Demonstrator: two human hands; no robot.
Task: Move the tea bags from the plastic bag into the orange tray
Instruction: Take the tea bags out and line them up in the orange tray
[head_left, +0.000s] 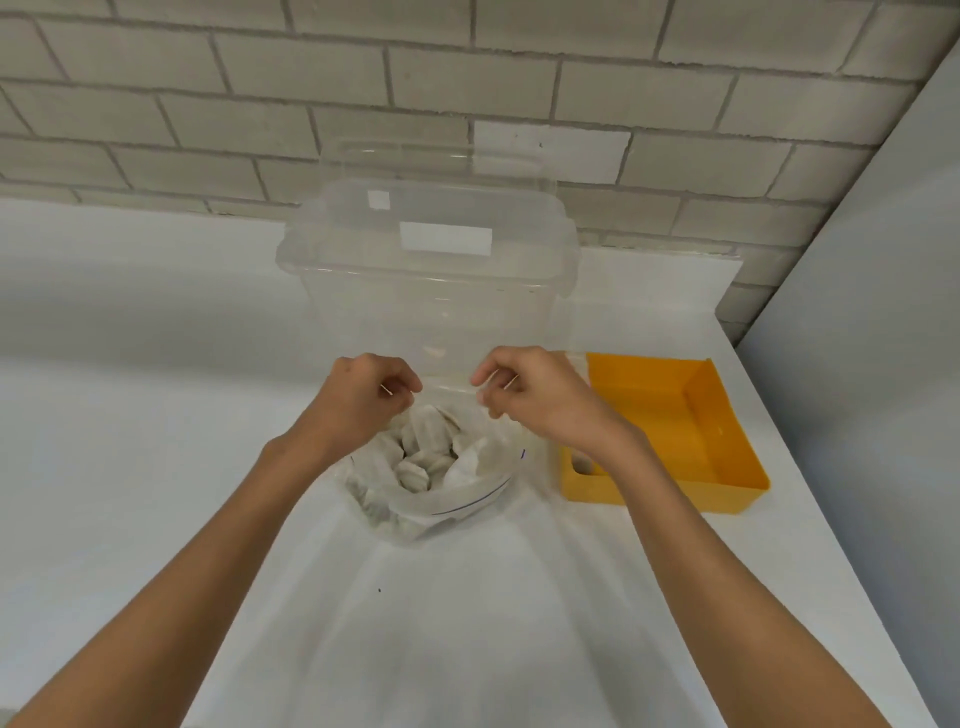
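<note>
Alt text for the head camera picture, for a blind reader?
A person's left hand and right hand pinch open a plastic bag of tea bags on a white table. An orange tray sits right of it, a clear tub behind.

No legible text on any visible surface.

We look down on a white worktop (130, 415) that runs back to a pale brick wall (208, 104). Three things stand directly on it. A plastic bag (457, 501) sits in the middle with its mouth open upward. A tall clear container (431, 291) with a lid stands just behind it. An orange tray (737, 431) lies to the right, near the bag but apart from it.
</note>
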